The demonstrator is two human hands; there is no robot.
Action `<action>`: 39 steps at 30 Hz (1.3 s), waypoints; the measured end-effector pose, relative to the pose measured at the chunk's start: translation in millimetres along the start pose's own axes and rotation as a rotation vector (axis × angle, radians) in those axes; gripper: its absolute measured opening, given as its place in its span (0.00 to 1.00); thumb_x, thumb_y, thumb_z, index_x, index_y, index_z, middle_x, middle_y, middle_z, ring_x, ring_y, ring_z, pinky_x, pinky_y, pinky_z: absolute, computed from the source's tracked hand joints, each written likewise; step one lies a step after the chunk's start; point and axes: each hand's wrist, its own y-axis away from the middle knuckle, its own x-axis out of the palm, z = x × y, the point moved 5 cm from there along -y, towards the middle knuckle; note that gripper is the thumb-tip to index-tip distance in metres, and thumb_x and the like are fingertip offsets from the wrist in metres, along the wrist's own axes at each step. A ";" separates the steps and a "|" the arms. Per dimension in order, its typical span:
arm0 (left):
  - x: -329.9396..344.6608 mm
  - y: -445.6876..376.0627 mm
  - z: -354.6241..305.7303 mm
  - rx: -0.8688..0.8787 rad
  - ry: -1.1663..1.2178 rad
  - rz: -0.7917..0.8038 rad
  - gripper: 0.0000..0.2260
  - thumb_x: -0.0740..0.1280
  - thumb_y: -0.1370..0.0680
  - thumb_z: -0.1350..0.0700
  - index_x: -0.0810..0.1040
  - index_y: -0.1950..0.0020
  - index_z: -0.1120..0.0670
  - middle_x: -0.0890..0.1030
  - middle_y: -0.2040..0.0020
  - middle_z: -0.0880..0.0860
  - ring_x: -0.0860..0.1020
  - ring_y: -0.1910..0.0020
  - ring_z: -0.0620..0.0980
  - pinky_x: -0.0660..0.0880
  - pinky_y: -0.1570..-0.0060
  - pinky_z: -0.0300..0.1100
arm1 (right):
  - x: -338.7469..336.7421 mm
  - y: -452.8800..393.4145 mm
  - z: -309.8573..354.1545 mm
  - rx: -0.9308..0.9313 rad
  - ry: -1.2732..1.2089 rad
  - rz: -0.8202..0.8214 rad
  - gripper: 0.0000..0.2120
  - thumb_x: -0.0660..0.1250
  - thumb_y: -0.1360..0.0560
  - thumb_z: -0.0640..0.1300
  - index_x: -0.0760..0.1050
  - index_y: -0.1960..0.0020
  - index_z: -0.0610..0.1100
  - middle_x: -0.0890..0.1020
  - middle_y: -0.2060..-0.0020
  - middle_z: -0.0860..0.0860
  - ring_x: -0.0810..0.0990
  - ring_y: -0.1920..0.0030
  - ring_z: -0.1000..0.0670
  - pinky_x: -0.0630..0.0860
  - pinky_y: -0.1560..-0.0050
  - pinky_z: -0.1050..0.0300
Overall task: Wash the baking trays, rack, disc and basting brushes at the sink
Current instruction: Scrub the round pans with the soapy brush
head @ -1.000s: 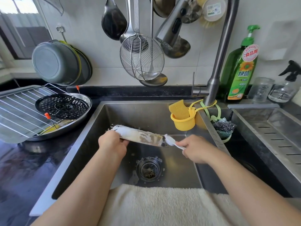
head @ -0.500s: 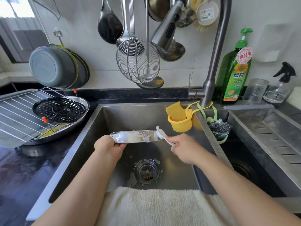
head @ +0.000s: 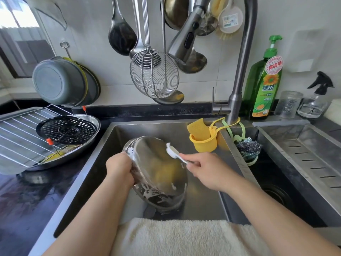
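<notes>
Ladles and a wire skimmer [head: 154, 74] hang above the sink [head: 118, 133]; a yellow cup [head: 203, 142] on its rim holds a sponge; on the table at left, a round tray [head: 86, 139] carries the perforated disc [head: 67, 129] and rack [head: 20, 133]; the left hand [head: 120, 169] grips a sudsy, tilted steel tray [head: 160, 169] over the sink; the right hand [head: 208, 170] pinches a white brush [head: 173, 151] touching it.

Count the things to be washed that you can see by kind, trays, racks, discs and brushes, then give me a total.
Round metal trays: 2, one in the sink, one on the counter
Wire rack: 1
Perforated black disc: 1
Brushes with orange tips: 2
Total: 6
</notes>
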 end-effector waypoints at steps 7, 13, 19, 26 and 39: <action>21.4 11.7 4.2 0.032 0.014 0.122 0.03 0.67 0.25 0.57 0.79 0.57 0.55 0.77 0.61 0.56 0.76 0.61 0.54 0.74 0.59 0.51 | -4.1 2.6 29.8 -0.178 0.110 -0.123 0.22 0.59 0.15 0.48 0.66 0.26 0.68 0.78 0.58 0.54 0.74 0.59 0.51 0.74 0.58 0.53; 17.9 13.7 3.3 0.070 -0.041 0.096 0.09 0.69 0.21 0.56 0.83 0.54 0.61 0.83 0.57 0.60 0.80 0.59 0.56 0.76 0.56 0.49 | 10.4 -19.4 50.0 -0.194 0.388 0.056 0.23 0.56 0.15 0.47 0.62 0.23 0.65 0.75 0.51 0.49 0.77 0.49 0.43 0.76 0.51 0.46; 17.2 15.9 -1.2 0.090 -0.078 0.092 0.11 0.70 0.21 0.54 0.80 0.58 0.60 0.86 0.53 0.64 0.83 0.54 0.59 0.80 0.48 0.58 | -11.7 -34.8 18.9 -0.013 0.317 -0.092 0.24 0.56 0.15 0.46 0.63 0.23 0.66 0.74 0.56 0.51 0.76 0.59 0.47 0.74 0.59 0.49; 16.6 16.8 1.3 0.080 -0.122 0.068 0.11 0.69 0.22 0.54 0.81 0.52 0.62 0.85 0.49 0.65 0.82 0.55 0.59 0.77 0.54 0.53 | 9.4 -32.2 -8.2 -0.003 0.286 -0.042 0.28 0.56 0.16 0.42 0.61 0.23 0.67 0.73 0.52 0.51 0.75 0.50 0.44 0.75 0.50 0.49; 21.4 18.3 -0.1 0.104 -0.183 0.090 0.12 0.69 0.20 0.50 0.80 0.54 0.59 0.86 0.51 0.62 0.84 0.50 0.62 0.79 0.47 0.56 | -0.3 -35.5 -12.6 0.025 0.202 -0.081 0.26 0.57 0.16 0.42 0.64 0.22 0.62 0.73 0.55 0.48 0.76 0.54 0.44 0.72 0.55 0.52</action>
